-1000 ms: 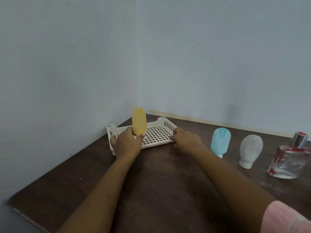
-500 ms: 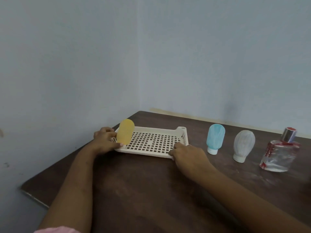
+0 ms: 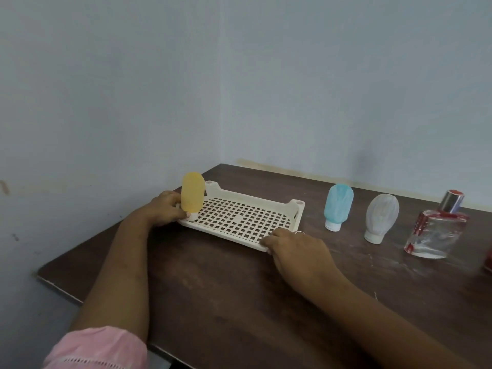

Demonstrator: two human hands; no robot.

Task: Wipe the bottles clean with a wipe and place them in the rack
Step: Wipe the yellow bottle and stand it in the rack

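A cream perforated rack point(image 3: 296, 209) lies on the dark wooden table point(image 3: 226, 283). My left hand point(image 3: 165, 209) holds a yellow squeeze bottle point(image 3: 192, 194) upright, cap down, at the rack's left corner. My right hand point(image 3: 295, 249) grips the rack's near right edge. To the right stand a blue squeeze bottle point(image 3: 338, 205), a white squeeze bottle point(image 3: 381, 217) and a clear glass perfume bottle point(image 3: 436, 230) with a silver cap. No wipe is visible.
Pale blue walls meet in a corner right behind the table's far left end. The table's left edge runs close beside the rack. A red object point(image 3: 488, 258) shows at the right frame border.
The yellow bottle went from tilted at the rack's left rim to upright with its cap on the rack's corner. The view shifted slightly; my right hand stayed on the rack's edge.
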